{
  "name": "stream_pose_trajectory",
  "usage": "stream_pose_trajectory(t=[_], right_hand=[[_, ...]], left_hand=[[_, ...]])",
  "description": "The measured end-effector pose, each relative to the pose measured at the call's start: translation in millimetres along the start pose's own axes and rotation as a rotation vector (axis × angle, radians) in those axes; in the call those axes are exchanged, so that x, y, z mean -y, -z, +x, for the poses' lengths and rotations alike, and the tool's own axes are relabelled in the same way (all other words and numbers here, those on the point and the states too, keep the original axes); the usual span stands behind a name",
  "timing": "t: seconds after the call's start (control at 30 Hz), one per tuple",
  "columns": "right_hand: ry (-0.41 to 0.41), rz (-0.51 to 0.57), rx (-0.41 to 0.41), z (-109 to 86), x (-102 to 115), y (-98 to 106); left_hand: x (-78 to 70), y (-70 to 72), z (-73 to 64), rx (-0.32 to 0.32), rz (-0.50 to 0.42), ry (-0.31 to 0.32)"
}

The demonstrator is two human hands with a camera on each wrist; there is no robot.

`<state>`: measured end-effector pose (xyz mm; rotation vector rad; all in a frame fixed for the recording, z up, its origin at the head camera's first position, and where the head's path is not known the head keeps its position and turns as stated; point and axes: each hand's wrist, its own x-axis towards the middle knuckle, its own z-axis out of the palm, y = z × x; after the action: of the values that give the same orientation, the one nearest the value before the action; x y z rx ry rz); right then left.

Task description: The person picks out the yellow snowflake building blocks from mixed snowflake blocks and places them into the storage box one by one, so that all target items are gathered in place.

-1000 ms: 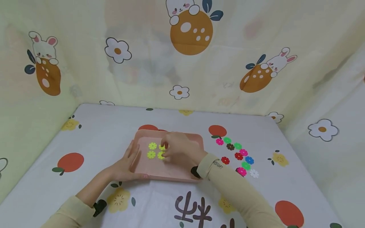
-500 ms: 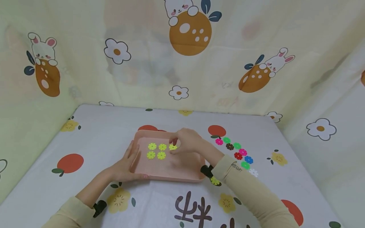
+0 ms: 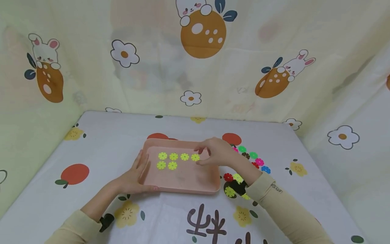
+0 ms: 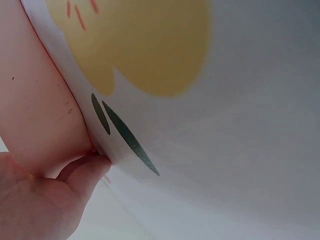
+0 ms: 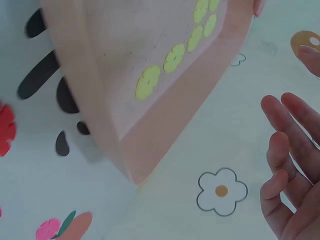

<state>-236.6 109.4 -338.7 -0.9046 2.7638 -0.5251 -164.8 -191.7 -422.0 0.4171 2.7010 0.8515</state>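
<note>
A shallow pink tray (image 3: 182,181) lies on the table. Several yellow notched plastic snowflake discs (image 3: 172,165) lie flat in two rows inside it. My left hand (image 3: 129,180) rests at the tray's left end, fingers straight along the side wall and thumb at the front edge. Over the right part of the tray is my right hand (image 3: 217,152), thumb and fingertips right by the last disc of the back row. In the right wrist view the right hand (image 5: 302,220) has its fingers apart, nothing between them, beside the tray corner.
Loose discs lie right of the tray, partly hidden by the right forearm: green (image 3: 242,149), pink (image 3: 259,162), blue (image 3: 265,169), red (image 3: 228,177) and yellow (image 3: 230,192). A printed white cloth (image 3: 100,142) covers the table; a patterned curtain (image 3: 152,81) hangs behind.
My right hand has moved rightward along the back row, and more yellow discs now show there in a line. The left hand and tray have stayed put.
</note>
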Motion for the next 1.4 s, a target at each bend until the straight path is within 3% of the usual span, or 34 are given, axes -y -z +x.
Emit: stream_pose_trajectory(t=[0.17, 0.57, 1.0, 1.4], right_hand=[[-0.004, 0.014, -0.034, -16.2, -10, 3], [0.082, -0.022, -0.102, -46.0, -33, 12], [0.037, -0.052, -0.121, -74.1, -56, 14], [-0.057, -0.057, -0.100, -88.5, -75, 4]], left_hand=[[0.2, 0.2, -0.5, 0.005, 0.000, 0.001], [-0.1, 0.9, -0.8, 0.004, -0.008, 0.004], [-1.4, 1.5, -1.9, 0.006, -0.013, 0.001], [-2.2, 1.7, -2.4, 0.006, -0.011, 0.008]])
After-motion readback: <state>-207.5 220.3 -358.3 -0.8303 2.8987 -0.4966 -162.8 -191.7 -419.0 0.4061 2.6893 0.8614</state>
